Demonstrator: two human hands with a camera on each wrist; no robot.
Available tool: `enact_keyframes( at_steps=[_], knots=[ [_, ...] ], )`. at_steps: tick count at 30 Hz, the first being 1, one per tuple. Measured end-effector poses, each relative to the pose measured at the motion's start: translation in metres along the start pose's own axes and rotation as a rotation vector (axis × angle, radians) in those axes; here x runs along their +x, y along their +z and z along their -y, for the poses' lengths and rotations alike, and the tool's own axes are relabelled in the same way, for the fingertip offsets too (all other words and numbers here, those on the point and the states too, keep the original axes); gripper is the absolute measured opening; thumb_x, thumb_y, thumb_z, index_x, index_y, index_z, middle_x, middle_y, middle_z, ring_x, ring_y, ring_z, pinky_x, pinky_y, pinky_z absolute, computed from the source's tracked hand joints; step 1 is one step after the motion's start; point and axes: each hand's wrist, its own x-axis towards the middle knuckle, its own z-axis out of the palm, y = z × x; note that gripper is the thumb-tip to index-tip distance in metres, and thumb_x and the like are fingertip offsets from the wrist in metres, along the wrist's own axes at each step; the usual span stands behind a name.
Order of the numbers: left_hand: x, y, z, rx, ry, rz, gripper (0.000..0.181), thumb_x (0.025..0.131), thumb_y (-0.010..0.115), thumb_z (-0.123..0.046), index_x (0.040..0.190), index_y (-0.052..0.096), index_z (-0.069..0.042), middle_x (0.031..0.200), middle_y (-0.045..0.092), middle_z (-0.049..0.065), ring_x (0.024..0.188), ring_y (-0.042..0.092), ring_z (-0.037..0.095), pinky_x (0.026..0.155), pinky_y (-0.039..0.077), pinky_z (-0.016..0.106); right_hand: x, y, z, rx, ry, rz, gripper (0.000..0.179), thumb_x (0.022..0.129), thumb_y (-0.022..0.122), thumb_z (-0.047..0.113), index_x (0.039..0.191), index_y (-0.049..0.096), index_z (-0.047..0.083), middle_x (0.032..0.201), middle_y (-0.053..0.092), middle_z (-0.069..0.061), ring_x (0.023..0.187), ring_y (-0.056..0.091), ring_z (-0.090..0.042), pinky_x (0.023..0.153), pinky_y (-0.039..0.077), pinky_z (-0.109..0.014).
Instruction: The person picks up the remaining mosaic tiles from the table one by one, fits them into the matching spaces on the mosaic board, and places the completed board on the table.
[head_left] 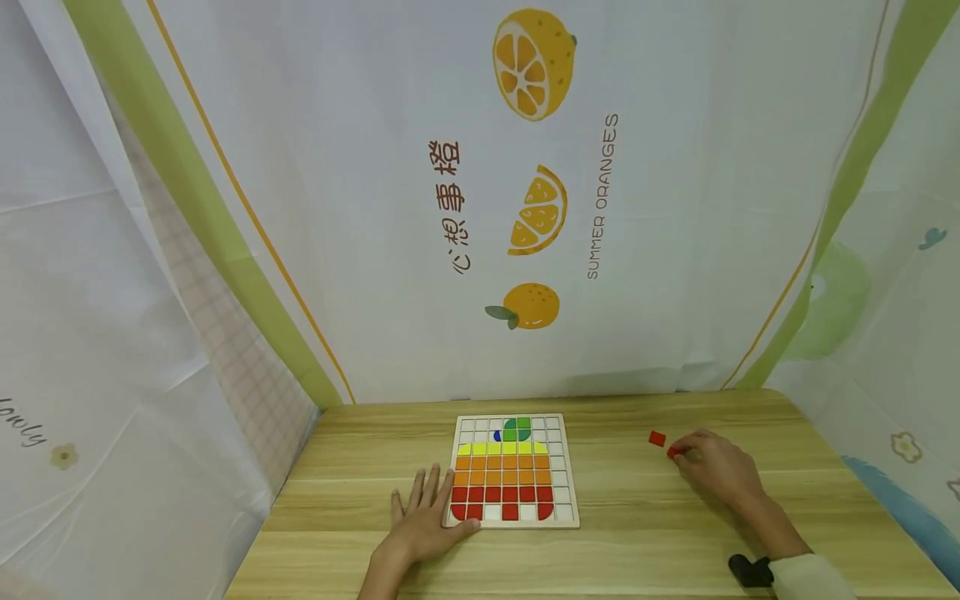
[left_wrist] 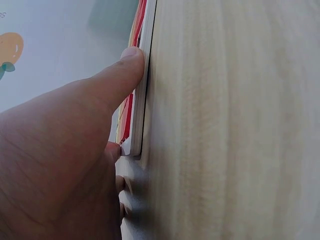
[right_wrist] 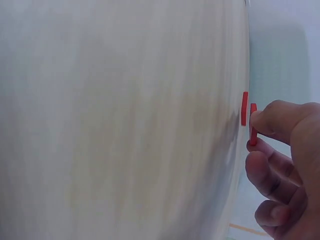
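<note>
My left hand lies at the lower left corner of a white-framed mosaic board, fingers spread and straight. In the left wrist view its thumb presses along the board's edge. The board carries rows of red, orange and yellow tiles, with green pieces and a small blue one at the top. To the right, my right hand pinches a small red tile between thumb and fingertip, just over the wooden table. Another red square tile lies on the table just beyond those fingertips.
The wooden table ends at the back against a white curtain printed with oranges. A black object sits by the right sleeve. Several cells of the board, mostly at its top and right side, show bare white.
</note>
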Motion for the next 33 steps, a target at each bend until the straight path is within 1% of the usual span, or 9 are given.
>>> enact_keyframes(
  at_steps=[8, 12, 16, 18, 20, 24, 27, 30, 33],
  knots=[
    [-0.001, 0.002, 0.000, -0.001, -0.008, 0.002, 0.108, 0.090, 0.055, -0.085, 0.171, 0.026, -0.019, 0.179, 0.016, 0.017, 0.166, 0.003, 0.045, 0.121, -0.009, 0.083, -0.001, 0.004, 0.014, -0.004, -0.028, -0.040, 0.009, 0.089, 0.084, 0.019, 0.099, 0.083, 0.020, 0.111, 0.077, -0.007, 0.079, 0.072, -0.022, 0.056, 0.052, -0.035],
    [-0.005, -0.006, -0.006, -0.017, -0.005, 0.007, 0.107, 0.091, 0.059, -0.082, 0.170, 0.028, -0.017, 0.178, 0.017, 0.019, 0.166, 0.004, 0.047, 0.120, -0.009, 0.084, -0.002, 0.006, 0.023, 0.001, -0.056, -0.056, 0.011, 0.087, 0.086, 0.017, 0.097, 0.083, 0.021, 0.109, 0.077, -0.004, 0.078, 0.071, -0.019, 0.055, 0.051, -0.032],
    [-0.005, -0.005, -0.005, -0.022, 0.003, -0.004, 0.105, 0.091, 0.061, -0.080, 0.170, 0.029, -0.018, 0.178, 0.018, 0.019, 0.165, 0.004, 0.046, 0.120, -0.009, 0.084, -0.003, 0.008, 0.032, -0.005, -0.093, -0.066, 0.013, 0.086, 0.087, 0.016, 0.098, 0.084, 0.020, 0.105, 0.076, -0.002, 0.066, 0.060, -0.007, 0.050, 0.044, -0.026],
    [-0.005, -0.004, -0.005, -0.024, 0.005, -0.010, 0.105, 0.091, 0.060, -0.080, 0.170, 0.029, -0.018, 0.178, 0.019, 0.018, 0.166, 0.004, 0.046, 0.120, -0.009, 0.084, -0.003, 0.009, 0.036, -0.004, -0.112, -0.070, 0.014, 0.085, 0.088, 0.016, 0.098, 0.084, 0.021, 0.105, 0.077, -0.003, 0.063, 0.056, -0.005, 0.049, 0.041, -0.024],
    [-0.004, -0.003, -0.003, -0.023, 0.007, -0.013, 0.106, 0.091, 0.059, -0.081, 0.170, 0.029, -0.019, 0.178, 0.018, 0.018, 0.165, 0.004, 0.046, 0.119, -0.009, 0.084, -0.003, 0.010, 0.041, -0.009, -0.135, -0.082, 0.015, 0.084, 0.089, 0.017, 0.098, 0.084, 0.022, 0.107, 0.078, -0.005, 0.063, 0.060, -0.008, 0.048, 0.041, -0.023],
    [0.000, 0.001, 0.002, -0.004, 0.002, -0.003, 0.109, 0.090, 0.055, -0.086, 0.171, 0.027, -0.018, 0.179, 0.016, 0.017, 0.166, 0.003, 0.045, 0.120, -0.009, 0.084, -0.002, 0.012, 0.051, -0.016, -0.178, -0.110, 0.017, 0.082, 0.091, 0.016, 0.095, 0.084, 0.024, 0.110, 0.079, -0.008, 0.075, 0.073, -0.021, 0.050, 0.046, -0.024],
    [0.003, 0.006, 0.006, 0.010, -0.007, -0.002, 0.111, 0.089, 0.053, -0.088, 0.171, 0.026, -0.019, 0.180, 0.014, 0.014, 0.167, 0.002, 0.043, 0.121, -0.009, 0.082, -0.002, 0.013, 0.058, -0.021, -0.197, -0.119, 0.018, 0.081, 0.091, 0.014, 0.095, 0.084, 0.024, 0.107, 0.079, -0.006, 0.081, 0.076, -0.027, 0.051, 0.049, -0.026],
    [0.004, 0.008, 0.008, 0.010, 0.002, -0.006, 0.110, 0.089, 0.053, -0.088, 0.171, 0.025, -0.020, 0.180, 0.014, 0.015, 0.166, 0.002, 0.044, 0.120, -0.010, 0.083, -0.002, 0.015, 0.065, -0.034, -0.213, -0.130, 0.019, 0.081, 0.091, 0.013, 0.094, 0.084, 0.024, 0.106, 0.079, -0.004, 0.088, 0.078, -0.030, 0.053, 0.051, -0.027],
    [0.005, 0.009, 0.009, 0.009, 0.011, -0.007, 0.110, 0.090, 0.053, -0.087, 0.172, 0.024, -0.020, 0.180, 0.013, 0.016, 0.166, 0.000, 0.046, 0.118, -0.012, 0.085, -0.002, 0.016, 0.071, -0.034, -0.240, -0.138, 0.021, 0.080, 0.091, 0.011, 0.094, 0.084, 0.025, 0.103, 0.079, 0.000, 0.083, 0.076, -0.025, 0.052, 0.049, -0.025]
  ],
)
